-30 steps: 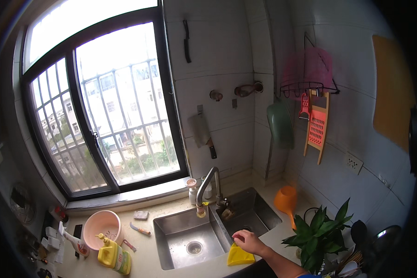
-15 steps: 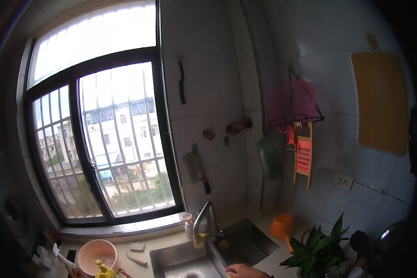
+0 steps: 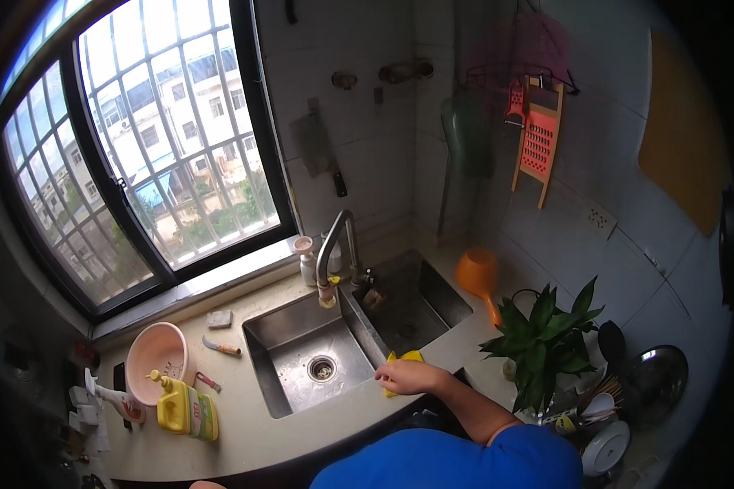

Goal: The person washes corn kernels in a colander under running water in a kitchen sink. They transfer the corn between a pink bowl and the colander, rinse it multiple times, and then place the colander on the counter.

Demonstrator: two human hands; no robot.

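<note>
At the front rim of the double sink [image 3: 253, 359], my right hand [image 3: 412, 376] is closed on a yellow cloth [image 3: 417, 356]. Bits of the cloth show behind and below the fingers, and the rest is hidden under the hand. My right arm reaches in from the lower right, out of a blue sleeve. Only a sliver of skin, seemingly my left hand [image 3: 207, 485], shows at the bottom edge; its fingers are out of sight. The curved faucet [image 3: 331, 244] stands behind the two basins. A metal drain [image 3: 322, 369] sits in the left basin.
Left of the sink are a pink basin [image 3: 156, 342], a yellow jug [image 3: 186, 410], a spray bottle [image 3: 118, 399], a knife [image 3: 220, 348] and a red-handled peeler [image 3: 208, 381]. To the right stand an orange ladle [image 3: 475, 273] and a leafy plant [image 3: 540, 342]. A cleaver [image 3: 318, 151] hangs on the wall.
The view has tipped downward, bringing the counter and my blue sleeve into sight. My right hand, earlier at the bottom edge, now shows fully with the yellow cloth.
</note>
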